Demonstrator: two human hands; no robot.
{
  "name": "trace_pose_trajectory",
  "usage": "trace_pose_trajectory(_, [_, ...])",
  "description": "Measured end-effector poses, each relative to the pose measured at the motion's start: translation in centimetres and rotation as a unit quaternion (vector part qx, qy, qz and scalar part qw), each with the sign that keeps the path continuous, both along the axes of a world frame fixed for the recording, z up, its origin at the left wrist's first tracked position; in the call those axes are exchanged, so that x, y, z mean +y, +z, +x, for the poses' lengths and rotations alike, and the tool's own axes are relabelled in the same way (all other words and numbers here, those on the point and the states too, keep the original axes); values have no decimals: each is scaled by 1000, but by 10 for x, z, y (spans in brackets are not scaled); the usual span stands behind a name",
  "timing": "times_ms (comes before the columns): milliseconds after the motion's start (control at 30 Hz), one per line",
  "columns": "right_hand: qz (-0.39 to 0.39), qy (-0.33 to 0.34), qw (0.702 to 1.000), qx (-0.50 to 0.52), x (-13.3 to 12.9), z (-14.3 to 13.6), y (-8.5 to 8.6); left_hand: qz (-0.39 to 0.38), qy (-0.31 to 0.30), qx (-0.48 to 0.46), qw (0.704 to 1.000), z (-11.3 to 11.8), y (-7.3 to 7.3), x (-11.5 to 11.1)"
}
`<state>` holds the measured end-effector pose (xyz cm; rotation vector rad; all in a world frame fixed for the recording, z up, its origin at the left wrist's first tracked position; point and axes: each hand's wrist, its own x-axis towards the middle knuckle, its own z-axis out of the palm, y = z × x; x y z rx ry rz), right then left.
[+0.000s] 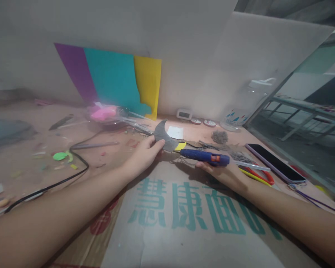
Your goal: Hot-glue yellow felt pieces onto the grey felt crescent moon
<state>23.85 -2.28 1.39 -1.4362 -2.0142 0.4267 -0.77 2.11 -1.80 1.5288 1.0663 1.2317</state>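
Pinched between the thumb and fingers of my left hand point(150, 150) is a grey crescent-shaped piece point(165, 137), held up over the work surface. My right hand point(212, 168) grips a blue glue gun point(205, 156) lying nearly level. The gun's nozzle points left at the lower tip of the crescent, where it appears to touch or nearly touch. A small yellow piece point(181, 146) shows beside the nozzle. Most of my right fingers are hidden under the gun.
A black phone point(275, 163) and red-and-yellow pliers point(257, 175) lie at right, near a clear bottle point(241, 104). Coloured sheets point(111, 78) lean on the back wall. A black cable point(53, 184) crosses the left side. Printed sacking point(184, 238) covers the front.
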Motion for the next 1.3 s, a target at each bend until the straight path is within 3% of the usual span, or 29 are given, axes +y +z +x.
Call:
trace_pose_trajectory(433, [52,-16,998,-26,5,10,-6,-43,-17,-83,995,4,6,-5])
trace_pose_trajectory(767, [27,-12,1000,4,1,2,5,-40,-31,-76,996,3,5,-6])
trace_pose_trajectory(1300, [1,-47,999,22,1,6,6,-45,-18,-82,995,4,6,-7])
